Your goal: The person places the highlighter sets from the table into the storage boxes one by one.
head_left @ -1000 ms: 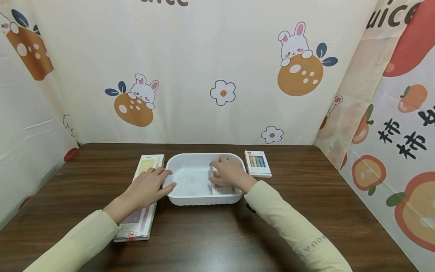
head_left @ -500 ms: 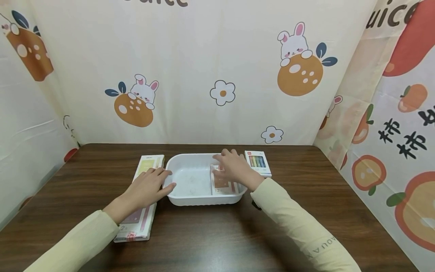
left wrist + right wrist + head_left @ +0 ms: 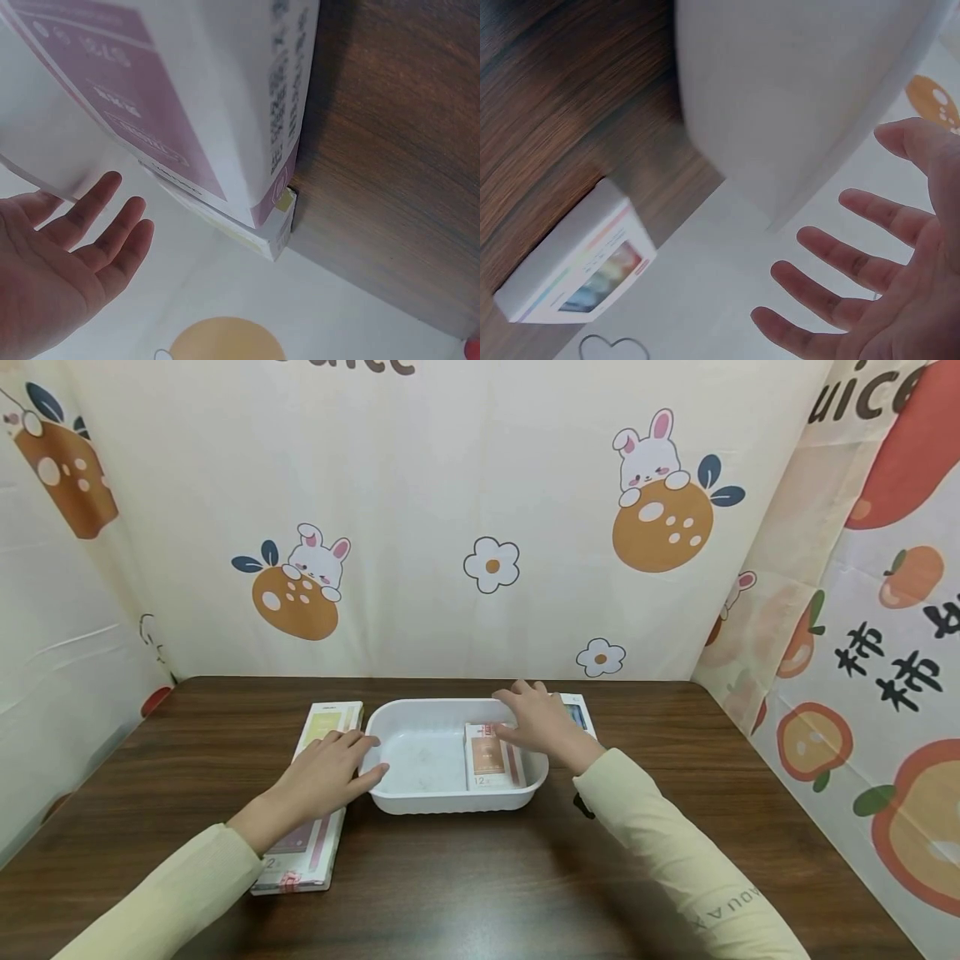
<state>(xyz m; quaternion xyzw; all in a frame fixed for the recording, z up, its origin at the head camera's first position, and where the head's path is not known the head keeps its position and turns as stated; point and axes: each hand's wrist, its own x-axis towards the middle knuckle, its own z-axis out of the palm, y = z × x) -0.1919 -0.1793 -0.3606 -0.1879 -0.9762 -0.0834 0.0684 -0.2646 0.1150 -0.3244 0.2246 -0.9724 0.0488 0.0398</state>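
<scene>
A white plastic tub [image 3: 420, 804] sits mid-table. Against its left rim rests my left hand [image 3: 322, 781], fingers extended; the left wrist view shows the fingers [image 3: 112, 240] loosely spread at the tub's edge. Inside the tub, on the right, lies a small white box [image 3: 491, 760] with a brown panel and "12" printed on it. My right hand [image 3: 543, 725] hovers over the right rim with nothing in it, its fingers [image 3: 847, 255] spread in the right wrist view. Just beyond it stands a white box with coloured sticks pictured on it [image 3: 592, 262], partly covered by that hand in the head view.
Left of the tub, long white boxes [image 3: 300, 868] with purple and yellow panels lie end to end, partly under my left forearm. The dark wooden table [image 3: 450, 893] ends at a printed curtain [image 3: 420, 610] behind, with more curtain at both sides.
My right hand has let go of the brown-panelled box, risen out of the tub and moved right toward the other box. The left hand stays where it was.
</scene>
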